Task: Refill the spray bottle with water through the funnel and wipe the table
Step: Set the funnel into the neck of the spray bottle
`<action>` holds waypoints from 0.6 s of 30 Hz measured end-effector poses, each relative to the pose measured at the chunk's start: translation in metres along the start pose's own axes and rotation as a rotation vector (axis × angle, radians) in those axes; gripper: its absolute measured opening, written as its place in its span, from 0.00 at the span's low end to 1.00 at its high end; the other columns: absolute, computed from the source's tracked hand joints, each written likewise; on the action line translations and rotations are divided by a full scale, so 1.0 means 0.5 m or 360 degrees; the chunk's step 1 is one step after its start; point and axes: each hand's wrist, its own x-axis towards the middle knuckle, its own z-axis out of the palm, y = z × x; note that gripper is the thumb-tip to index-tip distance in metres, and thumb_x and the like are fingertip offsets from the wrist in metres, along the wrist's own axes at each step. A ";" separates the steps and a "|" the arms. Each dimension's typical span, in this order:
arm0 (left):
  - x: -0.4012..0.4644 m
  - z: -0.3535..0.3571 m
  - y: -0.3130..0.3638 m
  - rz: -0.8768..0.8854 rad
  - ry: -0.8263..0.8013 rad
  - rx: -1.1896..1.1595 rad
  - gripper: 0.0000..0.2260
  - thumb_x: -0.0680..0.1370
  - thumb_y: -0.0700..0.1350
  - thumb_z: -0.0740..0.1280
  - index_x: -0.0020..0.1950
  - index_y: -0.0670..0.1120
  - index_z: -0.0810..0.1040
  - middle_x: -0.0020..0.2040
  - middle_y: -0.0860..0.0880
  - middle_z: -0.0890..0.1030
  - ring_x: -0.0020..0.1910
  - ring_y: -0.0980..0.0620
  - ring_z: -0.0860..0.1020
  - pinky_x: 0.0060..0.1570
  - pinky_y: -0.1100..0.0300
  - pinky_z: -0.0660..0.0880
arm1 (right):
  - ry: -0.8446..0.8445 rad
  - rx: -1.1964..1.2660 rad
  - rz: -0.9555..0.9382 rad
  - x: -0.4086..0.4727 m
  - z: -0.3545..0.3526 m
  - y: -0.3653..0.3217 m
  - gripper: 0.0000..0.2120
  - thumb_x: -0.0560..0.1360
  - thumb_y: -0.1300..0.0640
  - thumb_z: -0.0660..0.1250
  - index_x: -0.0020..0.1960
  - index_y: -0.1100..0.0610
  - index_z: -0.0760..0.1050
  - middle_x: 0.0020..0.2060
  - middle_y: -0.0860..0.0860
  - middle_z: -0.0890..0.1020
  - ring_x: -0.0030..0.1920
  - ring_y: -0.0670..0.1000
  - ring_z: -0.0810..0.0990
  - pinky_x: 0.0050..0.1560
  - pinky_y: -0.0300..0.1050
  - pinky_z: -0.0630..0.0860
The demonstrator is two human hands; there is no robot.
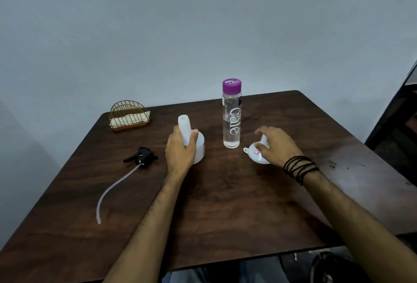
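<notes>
A white spray bottle [198, 147] stands upright mid-table with its neck uncapped; my left hand [180, 150] is wrapped around it. Its black spray head [142, 156] with a long clear tube lies flat on the table to the left. A tall clear water bottle [231, 122] with a purple cap stands just right of the spray bottle, part full. A white funnel [257, 155] lies mouth down on the table to the right; my right hand [276, 145] closes its fingers around the funnel's spout.
A gold wire holder [129, 114] with folded napkins sits at the far left of the dark wooden table [225, 203]. A dark frame stands beyond the table's right edge. A pale wall lies behind.
</notes>
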 end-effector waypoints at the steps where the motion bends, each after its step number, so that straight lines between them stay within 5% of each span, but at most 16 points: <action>1: 0.000 0.000 -0.001 0.0011 0.0008 0.0007 0.20 0.80 0.58 0.66 0.63 0.45 0.73 0.57 0.46 0.79 0.51 0.54 0.74 0.48 0.57 0.70 | -0.0049 0.0017 -0.0005 0.002 -0.009 0.001 0.13 0.74 0.52 0.72 0.57 0.53 0.79 0.51 0.52 0.81 0.52 0.53 0.79 0.52 0.46 0.75; 5: -0.003 0.001 -0.002 0.0021 0.0010 0.0040 0.21 0.80 0.58 0.65 0.65 0.44 0.72 0.58 0.45 0.79 0.53 0.51 0.76 0.49 0.56 0.71 | -0.0078 0.0442 0.0034 -0.003 -0.043 -0.018 0.07 0.67 0.52 0.80 0.40 0.52 0.84 0.37 0.45 0.84 0.34 0.41 0.77 0.37 0.34 0.72; 8: -0.002 0.000 0.001 0.0014 0.0011 0.0041 0.22 0.80 0.58 0.66 0.66 0.44 0.72 0.59 0.45 0.79 0.55 0.51 0.76 0.50 0.56 0.72 | -0.0070 0.0964 0.0136 -0.014 -0.033 -0.038 0.11 0.65 0.54 0.82 0.37 0.57 0.82 0.34 0.50 0.86 0.33 0.44 0.83 0.36 0.33 0.77; 12: -0.003 -0.004 0.000 0.0029 0.0018 0.0024 0.21 0.80 0.57 0.66 0.66 0.44 0.72 0.59 0.46 0.79 0.53 0.54 0.73 0.50 0.57 0.70 | -0.0223 0.1079 0.0096 -0.037 -0.004 -0.043 0.16 0.63 0.57 0.83 0.46 0.54 0.81 0.38 0.52 0.86 0.34 0.46 0.82 0.38 0.40 0.79; 15: -0.005 -0.001 0.001 0.0030 0.0005 0.0022 0.21 0.80 0.57 0.66 0.66 0.44 0.72 0.59 0.46 0.78 0.53 0.54 0.73 0.50 0.56 0.71 | -0.0424 0.0784 0.0048 -0.050 0.007 -0.024 0.28 0.63 0.53 0.83 0.60 0.47 0.77 0.39 0.50 0.84 0.33 0.45 0.80 0.41 0.37 0.78; 18: -0.005 -0.002 0.002 0.0025 0.0016 0.0027 0.21 0.80 0.57 0.66 0.66 0.45 0.72 0.57 0.48 0.77 0.53 0.54 0.73 0.50 0.57 0.70 | -0.0322 0.0667 0.0006 -0.052 0.008 -0.039 0.32 0.66 0.52 0.81 0.67 0.43 0.73 0.37 0.45 0.85 0.36 0.41 0.80 0.44 0.34 0.75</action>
